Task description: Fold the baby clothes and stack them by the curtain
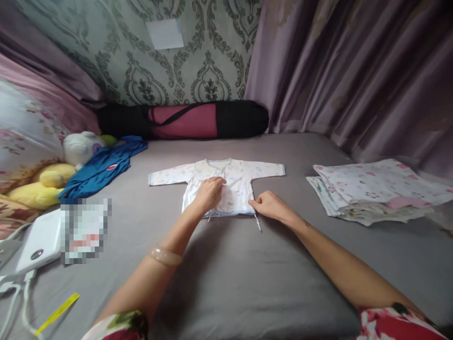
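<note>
A white baby shirt with a small pastel print and light blue trim lies spread on the grey bedsheet, its sleeves stretched out to both sides. My left hand rests over the middle of its front, fingers bent and closed on the cloth, the fingertips partly hidden. At the shirt's lower right side, my right hand pinches the edge between thumb and fingers. A thin white tie hangs from that corner, and more ties show at the bottom hem below my left hand.
To the right lies a stack of folded printed cloths. A black and maroon long bag lies along the wall. At left are a blue garment, plush toys, a white power bank with cables and a yellow strip.
</note>
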Available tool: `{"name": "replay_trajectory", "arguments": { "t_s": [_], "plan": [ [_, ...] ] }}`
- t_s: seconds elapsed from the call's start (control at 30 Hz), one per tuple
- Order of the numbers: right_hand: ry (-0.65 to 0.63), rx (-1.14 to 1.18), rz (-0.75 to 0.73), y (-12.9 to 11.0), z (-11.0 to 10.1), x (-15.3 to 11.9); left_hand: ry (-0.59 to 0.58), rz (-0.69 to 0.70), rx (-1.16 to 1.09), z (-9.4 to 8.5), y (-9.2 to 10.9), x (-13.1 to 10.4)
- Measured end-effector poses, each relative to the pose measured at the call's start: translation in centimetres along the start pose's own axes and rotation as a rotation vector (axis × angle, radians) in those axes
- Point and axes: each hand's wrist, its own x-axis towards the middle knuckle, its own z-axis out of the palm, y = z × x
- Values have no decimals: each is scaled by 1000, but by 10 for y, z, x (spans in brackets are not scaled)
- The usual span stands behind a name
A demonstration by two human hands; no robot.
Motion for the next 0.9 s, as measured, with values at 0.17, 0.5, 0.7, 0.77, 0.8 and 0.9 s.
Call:
{"name": "replay_trajectory", "arguments": {
  "t_s": [0.17,0.5,0.7,0.77,0.8,0.9],
  "plan": [
    [-74,84,16,-15,-4,-12,-104,16,108,30,-3,24],
    [-140,190,84,7,-5,-16,-192,-77,218,41,-2,19],
    [-168,-93,3,1,-14,-9,-232,-44,241,30,0,31],
    [-32,-243,-25,-8,-11,2,-202,-58,262,26,1,40],
    [47,-286,-36,-14,-7,9,-172,-82,269,23,1,46],
    [182,-252,-103,-38,6,37,-49,-225,267,20,2,63]
  ]
}}
